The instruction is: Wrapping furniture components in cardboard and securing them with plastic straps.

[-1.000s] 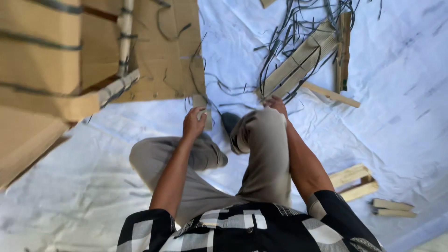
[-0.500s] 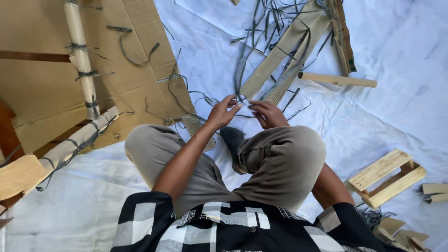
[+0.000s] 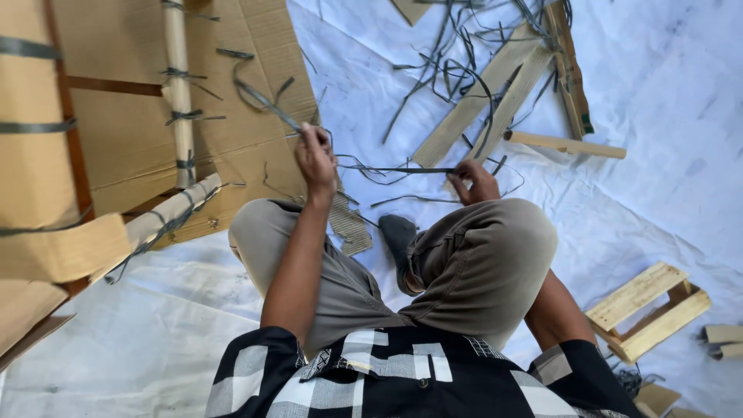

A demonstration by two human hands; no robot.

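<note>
Since the earlier frame: both hands have drawn apart, the left hand (image 3: 316, 159) up and toward the cardboard, the right hand (image 3: 474, 180) out over the knee, and the dark strap (image 3: 402, 169) between them now runs taut.
Left grip: fingers closed on one end of the dark strap, fist raised, with a further length of strap trailing up-left over the cardboard sheet (image 3: 147, 108).
Right grip: fingertips pinched together on the other end of the strap, just above the bent right knee (image 3: 484, 259).
Strap position: stretched nearly level between my two hands, off the floor, above the white floor sheet (image 3: 155, 340).
Close by: a corrugated cardboard scrap (image 3: 350, 224) lies beside the left thigh; a dark-socked foot (image 3: 398, 236) is tucked between the legs.
Further out: a tangle of loose straps (image 3: 457, 70) lies over flat cardboard strips (image 3: 487, 93); a wooden stick (image 3: 565, 144) lies beside them; a small wooden frame (image 3: 646, 310) sits to the right.
Left side: a cardboard-wrapped bar (image 3: 178, 93) is tied with strap knots.
Doing it well, as I judge: keep the pull even from both ends, keep the strap flat rather than twisted, and hold it clear of the loose tangle so nothing snags.
</note>
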